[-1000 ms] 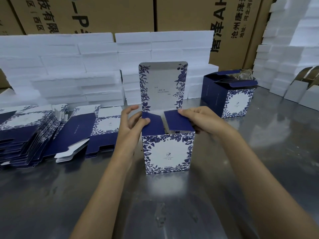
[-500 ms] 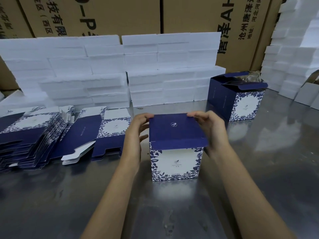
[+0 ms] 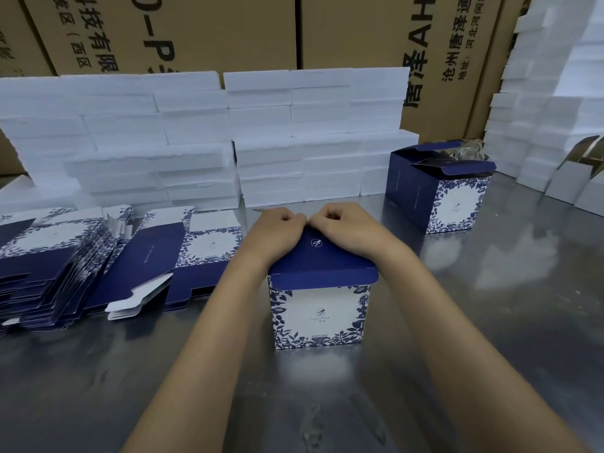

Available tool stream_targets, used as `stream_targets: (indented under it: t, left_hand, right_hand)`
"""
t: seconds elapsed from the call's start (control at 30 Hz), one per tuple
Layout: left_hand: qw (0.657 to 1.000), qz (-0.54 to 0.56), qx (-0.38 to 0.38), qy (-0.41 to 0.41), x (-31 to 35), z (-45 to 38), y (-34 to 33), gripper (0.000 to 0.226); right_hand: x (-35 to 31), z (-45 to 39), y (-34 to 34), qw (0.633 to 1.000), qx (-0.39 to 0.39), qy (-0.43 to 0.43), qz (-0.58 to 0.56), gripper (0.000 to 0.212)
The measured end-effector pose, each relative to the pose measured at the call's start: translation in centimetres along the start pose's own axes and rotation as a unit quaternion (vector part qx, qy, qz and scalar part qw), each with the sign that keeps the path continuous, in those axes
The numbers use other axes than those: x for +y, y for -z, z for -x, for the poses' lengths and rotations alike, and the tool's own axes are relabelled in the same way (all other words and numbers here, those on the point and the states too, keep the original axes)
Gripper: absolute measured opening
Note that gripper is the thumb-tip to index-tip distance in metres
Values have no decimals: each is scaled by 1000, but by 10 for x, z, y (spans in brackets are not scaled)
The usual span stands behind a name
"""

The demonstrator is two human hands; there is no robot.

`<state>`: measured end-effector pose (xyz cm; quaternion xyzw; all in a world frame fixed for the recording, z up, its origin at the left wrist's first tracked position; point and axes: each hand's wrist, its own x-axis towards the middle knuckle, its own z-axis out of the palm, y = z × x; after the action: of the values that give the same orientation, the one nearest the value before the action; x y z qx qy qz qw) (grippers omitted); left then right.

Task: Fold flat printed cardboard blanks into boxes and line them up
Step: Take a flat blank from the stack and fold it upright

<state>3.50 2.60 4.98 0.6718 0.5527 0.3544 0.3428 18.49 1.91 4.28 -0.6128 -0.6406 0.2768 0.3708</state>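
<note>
Pressing down on the navy lid (image 3: 322,256) of the box (image 3: 318,308) right under my wrists, I have both hands curled into loose fists on its far edge, knuckles nearly touching. My left hand (image 3: 277,232) and right hand (image 3: 346,228) grip nothing; the fingers are tucked in and bear on the lid's back half. The box stands upright on the steel table (image 3: 98,371), its white floral front facing me, and the lid's front flap (not tucked in) overhangs that face. To the left of my left hand lies a fanned heap of flat blanks (image 3: 58,269), with one blank (image 3: 183,253) spread just beside my forearm. Beyond my right hand, well apart, a second box (image 3: 439,191) stands with its top flaps open. Behind my knuckles rise stacked white foam slabs (image 3: 196,138), and farther back, brown shipping cartons (image 3: 212,31).
</note>
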Motion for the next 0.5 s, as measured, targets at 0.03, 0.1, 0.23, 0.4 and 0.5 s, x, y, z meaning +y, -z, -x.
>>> stream_targets:
  t: [0.03,0.1,0.23,0.4,0.5]
  left_hand:
    - [1000,-8,2,2,1,-2,-2,23]
    - [1000,12,-7,19,1,-4,-3,23]
    - [999,24,-2,30,1,-2,-2,24]
    - [997,55,13,48,3,4,-3,23]
    - [998,25,-3,55,5,4,-3,27]
  right_hand:
    - [2,-1,0,1000,1,9,-1,23]
    - [3,-2,0,1000,6,21,-11,27]
    - [2,-2,1,999,-9,16,-39,30]
    - [1,4,5,999,-8,-6,-37,22]
    - [-2,7,6,1000,-9,-12,-18,19]
